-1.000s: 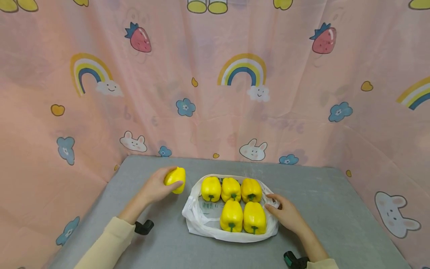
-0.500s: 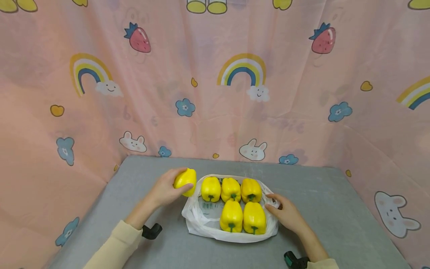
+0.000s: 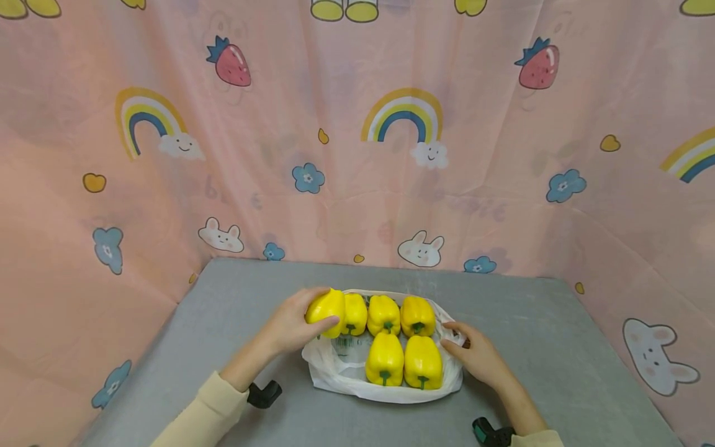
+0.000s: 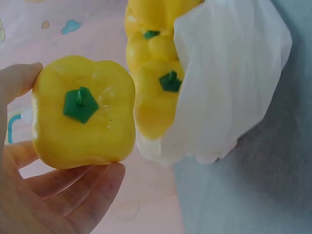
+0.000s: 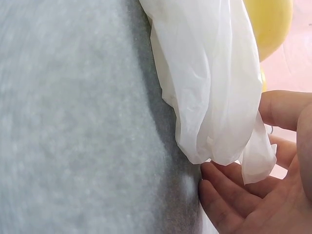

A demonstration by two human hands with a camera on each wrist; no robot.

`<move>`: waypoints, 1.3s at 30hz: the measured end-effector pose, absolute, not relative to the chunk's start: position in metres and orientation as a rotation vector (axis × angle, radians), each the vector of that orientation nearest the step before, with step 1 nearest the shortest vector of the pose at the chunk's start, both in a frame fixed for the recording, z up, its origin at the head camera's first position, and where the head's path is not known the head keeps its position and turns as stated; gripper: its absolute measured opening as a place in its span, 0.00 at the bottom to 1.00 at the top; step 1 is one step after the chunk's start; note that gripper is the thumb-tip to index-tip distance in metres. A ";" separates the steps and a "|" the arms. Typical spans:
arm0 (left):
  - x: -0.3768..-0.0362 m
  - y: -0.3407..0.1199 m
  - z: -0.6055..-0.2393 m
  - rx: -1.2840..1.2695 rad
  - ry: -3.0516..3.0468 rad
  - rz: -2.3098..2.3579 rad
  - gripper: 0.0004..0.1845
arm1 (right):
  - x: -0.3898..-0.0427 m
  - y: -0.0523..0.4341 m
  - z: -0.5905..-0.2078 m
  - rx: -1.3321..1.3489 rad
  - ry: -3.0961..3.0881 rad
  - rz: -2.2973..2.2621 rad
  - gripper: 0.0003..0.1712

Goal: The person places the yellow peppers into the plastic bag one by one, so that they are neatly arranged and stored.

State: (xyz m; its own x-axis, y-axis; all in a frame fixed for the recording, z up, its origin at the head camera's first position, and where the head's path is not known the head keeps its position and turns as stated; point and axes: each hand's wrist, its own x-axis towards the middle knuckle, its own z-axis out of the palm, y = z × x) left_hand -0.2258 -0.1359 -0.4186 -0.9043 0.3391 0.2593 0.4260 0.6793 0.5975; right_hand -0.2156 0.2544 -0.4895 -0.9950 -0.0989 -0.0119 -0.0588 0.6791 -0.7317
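My left hand [image 3: 293, 323] grips a yellow bell pepper [image 4: 85, 141] with a green stem, thumb on one side and fingers on the other. It is over the left rim of a white plastic bag [image 3: 380, 394], overlapping a pepper inside in the head view. That open bag holds several yellow bell peppers [image 3: 384, 360] in two rows, three at the back and two in front. At the bag's right side, my right hand [image 3: 477, 354] holds the rim between thumb and curled fingers; loose plastic [image 5: 258, 156] hangs by the palm.
The bag lies on a grey table [image 3: 536, 347]. Its bare bottom shows at front left, with printed marks [image 3: 343, 344]. A pink patterned curtain [image 3: 346, 217] borders the table at the back and sides.
My left hand has moved right with the bell pepper, from beside the bag to over its left rim. The right hand and the bag have stayed put.
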 end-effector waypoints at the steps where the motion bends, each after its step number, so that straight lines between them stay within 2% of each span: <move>1: -0.224 -0.134 -0.419 -0.641 -2.763 -1.031 0.34 | -0.216 0.255 -0.489 -0.131 2.833 -1.229 0.29; 16: -0.212 -0.121 -0.433 -0.708 -2.873 -1.066 0.37 | -0.216 0.255 -0.490 -0.113 2.830 -1.228 0.29; 39: -0.200 -0.109 -0.451 -0.680 -2.995 -1.104 0.39 | -0.215 0.254 -0.490 -0.101 2.838 -1.215 0.29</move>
State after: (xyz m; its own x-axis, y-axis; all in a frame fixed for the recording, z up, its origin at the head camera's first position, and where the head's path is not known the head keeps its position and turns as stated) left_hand -0.1996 -0.1095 -0.4514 -0.9062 0.4219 0.0291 0.3398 0.6855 0.6440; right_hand -0.2153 0.2539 -0.4899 -0.9965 -0.0804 -0.0225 -0.0391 0.6885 -0.7242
